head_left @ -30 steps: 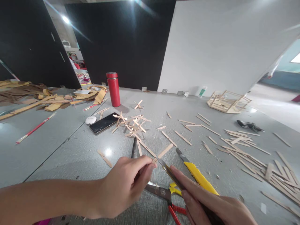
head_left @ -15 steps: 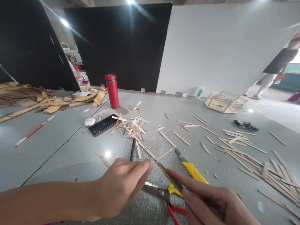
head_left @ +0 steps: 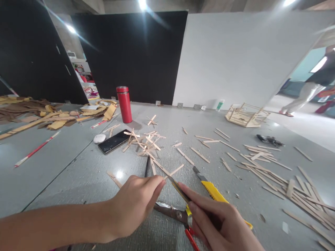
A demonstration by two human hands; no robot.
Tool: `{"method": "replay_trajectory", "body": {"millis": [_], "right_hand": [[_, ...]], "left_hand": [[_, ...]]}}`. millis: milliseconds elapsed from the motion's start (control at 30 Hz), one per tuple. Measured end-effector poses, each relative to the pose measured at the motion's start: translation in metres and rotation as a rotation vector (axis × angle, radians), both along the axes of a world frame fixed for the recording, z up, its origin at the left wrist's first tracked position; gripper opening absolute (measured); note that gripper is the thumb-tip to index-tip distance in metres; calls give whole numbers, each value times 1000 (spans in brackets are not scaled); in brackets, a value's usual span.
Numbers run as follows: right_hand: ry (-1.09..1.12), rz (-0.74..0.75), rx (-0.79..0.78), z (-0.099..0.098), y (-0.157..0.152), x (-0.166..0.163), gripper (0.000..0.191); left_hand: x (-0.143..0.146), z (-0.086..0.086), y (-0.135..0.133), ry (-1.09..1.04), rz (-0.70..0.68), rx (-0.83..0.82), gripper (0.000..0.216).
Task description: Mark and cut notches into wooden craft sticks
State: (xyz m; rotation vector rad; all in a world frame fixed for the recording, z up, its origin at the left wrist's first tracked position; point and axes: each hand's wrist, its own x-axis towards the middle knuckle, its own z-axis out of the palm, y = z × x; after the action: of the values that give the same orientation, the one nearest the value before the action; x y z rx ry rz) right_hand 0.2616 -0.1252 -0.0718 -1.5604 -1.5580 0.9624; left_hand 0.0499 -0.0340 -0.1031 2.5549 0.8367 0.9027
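Shifted since the earlier frame: right hand (head_left: 220,216) a little inward, toward the left hand (head_left: 137,202), so the butt of the yellow cutter (head_left: 214,191) shows past it. Person (head_left: 316,82) at far right stands farther from the white panel (head_left: 222,59).

Head view, the only one. Left thumb and finger pinch the near end of a stick (head_left: 177,170); its free length points forward and to my right. Right hand grips a knife (head_left: 178,188), index finger along it, tip angled forward and left. Everything turns on this crossing: knife tip meets the stick's line just beside the pinch, the two long axes slanting opposite ways. Left hand is nearer the wood, having hold of it. Whether the edge actually bites, can't tell; fingers hide the pinched end.

Materials: stick pale, flat, thin, likely stiff but easily split. Knife a narrow metal strip, dark body, brassy edge. Under my hands, scissors (head_left: 172,212), worn steel, red and yellow handles. Table (head_left: 65,174) grey, finely ribbed by the hands, littered with chips. Loose sticks (head_left: 290,188) heaped to the right; beyond, an open stick frame (head_left: 239,120), angular. Flask (head_left: 124,104) red, smooth, cylindrical; phone (head_left: 115,142) glossy black.
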Motion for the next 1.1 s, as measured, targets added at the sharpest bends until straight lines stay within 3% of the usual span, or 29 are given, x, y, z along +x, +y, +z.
{"method": "replay_trajectory", "body": {"millis": [67,233,333,467,767,900,1100], "right_hand": [[-3,36,-51,3,7,8,48],[-192,51,20,18,21,34,47],[-195,87,-155,30,28,46,51],[-22,245,-442,40,38,55,45],[114,405,-673,29,60,66,34],[52,398,-673,25,62,65,34],[-316,441,-517,42,59,58,37]], "left_hand": [[2,4,3,21,28,-78,35],[4,10,5,73,19,-223,42],[7,10,3,106,-2,-262,40],[8,12,0,155,-26,-278,34],[4,4,5,214,-110,-343,39],[4,1,7,227,-120,-353,39],[6,-1,-1,289,-147,-354,36]]}}
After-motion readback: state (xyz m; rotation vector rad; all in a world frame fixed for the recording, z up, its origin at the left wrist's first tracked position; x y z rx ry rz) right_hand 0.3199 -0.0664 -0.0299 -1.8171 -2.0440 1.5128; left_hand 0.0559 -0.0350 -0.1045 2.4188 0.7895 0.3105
